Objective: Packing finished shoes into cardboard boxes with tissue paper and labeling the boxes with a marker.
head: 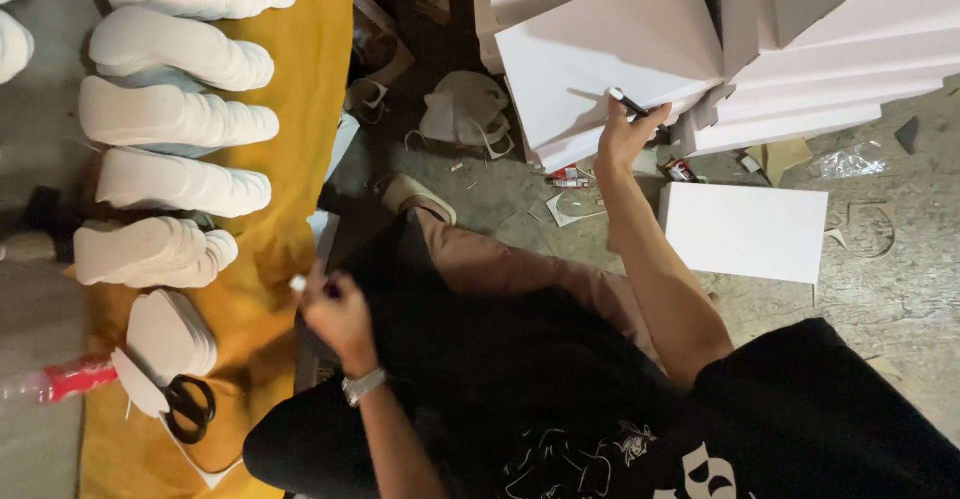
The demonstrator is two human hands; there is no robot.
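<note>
Two hands busy: my right hand (628,134) at 1 o'clock grips a black marker (630,105) on the white box stack (610,59), which I judge could topple if nudged, while my left hand (335,311) at 8 o'clock pinches a small white cap (298,283).

Stacked cut-outs (170,119) on cloth (290,149) at left, scissors (188,406) below them, stacked boards (620,49) at right.

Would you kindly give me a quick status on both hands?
Right hand gripping black marker at white board stack. Left hand pinching small white piece over yellow cloth. Scissors nearby, nothing in the way.
</note>
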